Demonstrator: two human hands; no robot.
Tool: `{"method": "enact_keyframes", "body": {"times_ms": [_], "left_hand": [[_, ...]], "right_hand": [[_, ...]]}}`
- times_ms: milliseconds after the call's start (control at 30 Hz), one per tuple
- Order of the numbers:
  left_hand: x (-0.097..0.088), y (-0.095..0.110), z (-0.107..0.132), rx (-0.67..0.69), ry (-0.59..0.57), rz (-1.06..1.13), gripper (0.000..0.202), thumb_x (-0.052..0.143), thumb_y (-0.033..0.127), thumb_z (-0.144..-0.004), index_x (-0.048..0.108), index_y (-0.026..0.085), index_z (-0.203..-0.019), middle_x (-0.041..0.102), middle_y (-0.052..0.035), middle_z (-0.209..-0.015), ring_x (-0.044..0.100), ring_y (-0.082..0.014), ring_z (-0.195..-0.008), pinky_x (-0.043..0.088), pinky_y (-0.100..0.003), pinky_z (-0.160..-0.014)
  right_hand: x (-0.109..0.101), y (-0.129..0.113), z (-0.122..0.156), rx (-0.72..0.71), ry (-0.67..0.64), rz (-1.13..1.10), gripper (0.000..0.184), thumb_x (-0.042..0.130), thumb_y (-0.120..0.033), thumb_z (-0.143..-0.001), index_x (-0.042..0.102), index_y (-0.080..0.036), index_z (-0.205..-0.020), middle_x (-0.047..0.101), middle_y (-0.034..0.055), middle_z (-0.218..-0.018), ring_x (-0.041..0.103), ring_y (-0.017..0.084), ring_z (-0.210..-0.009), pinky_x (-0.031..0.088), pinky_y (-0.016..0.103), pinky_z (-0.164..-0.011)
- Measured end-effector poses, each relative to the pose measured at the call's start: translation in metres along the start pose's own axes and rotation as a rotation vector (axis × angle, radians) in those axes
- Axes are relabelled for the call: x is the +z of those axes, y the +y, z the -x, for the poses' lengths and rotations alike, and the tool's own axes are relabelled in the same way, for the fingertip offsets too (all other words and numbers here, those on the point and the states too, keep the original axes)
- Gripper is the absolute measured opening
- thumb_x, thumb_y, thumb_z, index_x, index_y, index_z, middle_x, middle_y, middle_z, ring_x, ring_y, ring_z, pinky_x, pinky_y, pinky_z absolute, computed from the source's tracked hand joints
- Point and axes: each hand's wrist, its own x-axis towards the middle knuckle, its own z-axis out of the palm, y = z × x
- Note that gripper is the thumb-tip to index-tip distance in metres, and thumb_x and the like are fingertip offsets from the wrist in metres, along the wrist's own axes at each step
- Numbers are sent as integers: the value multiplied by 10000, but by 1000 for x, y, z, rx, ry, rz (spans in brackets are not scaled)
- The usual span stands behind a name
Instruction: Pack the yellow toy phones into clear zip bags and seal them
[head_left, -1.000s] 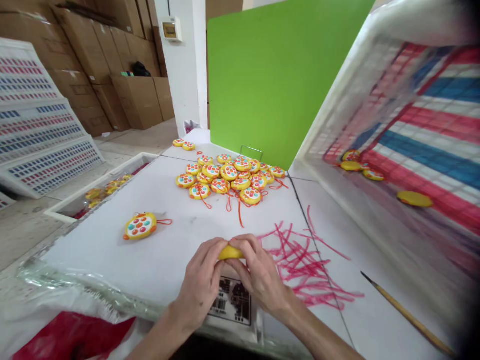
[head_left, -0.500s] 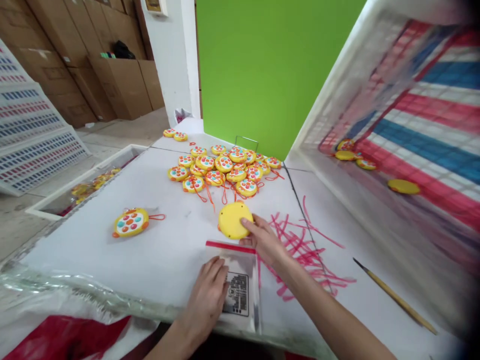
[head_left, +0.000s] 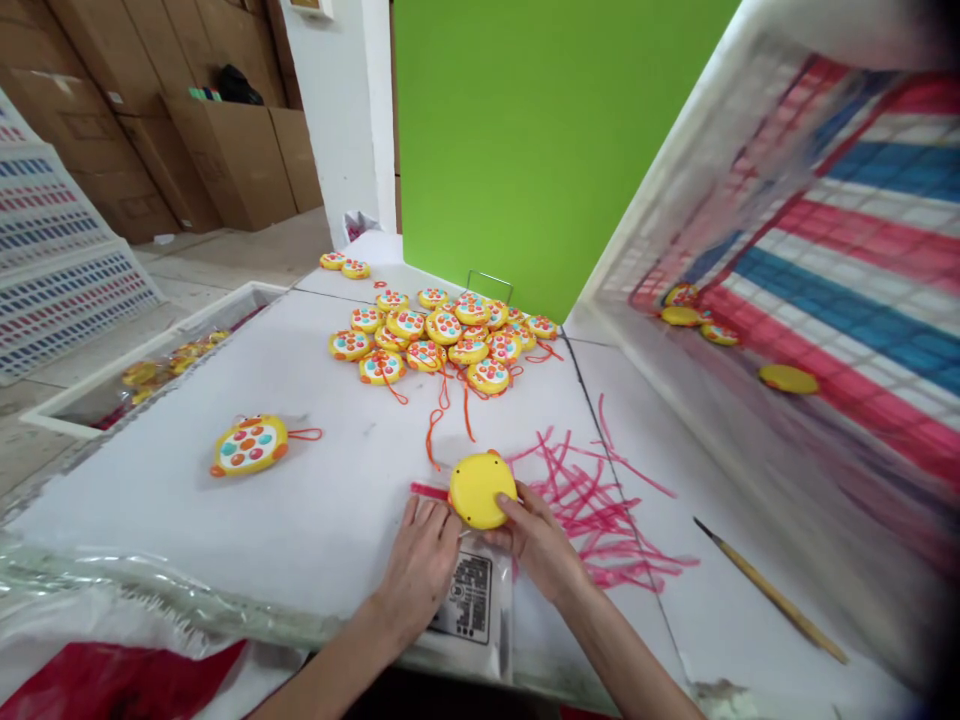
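Yellow toy [head_left: 480, 488], at the far end of the clear bag [head_left: 472, 600], looks light, stiff and slick, best taken by its rim; the right hand [head_left: 544, 545] pinches it, the left hand's [head_left: 421, 560] grip I can't tell.

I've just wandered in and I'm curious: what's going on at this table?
A person's right hand holds a round yellow toy, plain side showing. The left hand is at the top of a printed plastic bag near the table's front edge. Farther back sits a heap of button-faced toys; pink strips lie right of the bag.
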Motion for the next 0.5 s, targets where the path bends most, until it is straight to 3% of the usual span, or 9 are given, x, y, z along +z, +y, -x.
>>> {"method": "enact_keyframes", "body": {"times_ms": [100,167,233,300,400,500], "left_hand": [[-2,-5,0,-98,-3,155,132,484,141,-792,527,180,-911,575,-53,-909,506,-226,-879,409,-419,-818],[-1,-8,2,-150,30,260,248,504,141,-772,494,183,-1016,572,-56,-964,498,-224,-912,419,-389,-801],[2,-12,4,-149,63,319,408,488,117,-769,422,177,-1167,559,-73,-1058,481,-224,-965,408,-389,-834],[4,-14,5,-116,70,336,445,457,98,-781,405,180,-1215,554,-77,-1093,470,-222,-981,392,-391,-858],[5,-14,4,-83,32,331,241,429,129,-818,566,186,-1008,591,-54,-909,489,-212,-870,406,-374,-803],[4,-11,3,-54,4,262,195,415,157,-844,609,174,-864,583,-55,-808,491,-211,-805,422,-371,-747]], "right_hand": [[-5,-3,6,-8,20,54,320,685,-325,-720,571,-166,-973,656,66,-934,635,202,-810,528,234,-511],[-12,-6,12,-4,31,116,343,684,-358,-718,580,-164,-982,652,69,-946,629,203,-807,527,238,-523],[-19,-10,19,20,5,193,371,675,-374,-726,580,-166,-1018,643,71,-971,622,200,-806,525,244,-536],[-25,-14,27,66,-67,252,402,669,-359,-738,569,-173,-1081,632,72,-993,614,189,-800,522,243,-544],[-28,-20,37,180,-203,235,448,681,-324,-734,551,-189,-1141,625,70,-983,607,168,-764,522,241,-546],[-21,-24,36,216,-203,148,434,686,-333,-721,568,-181,-1111,615,74,-967,605,156,-740,526,241,-562]]}}
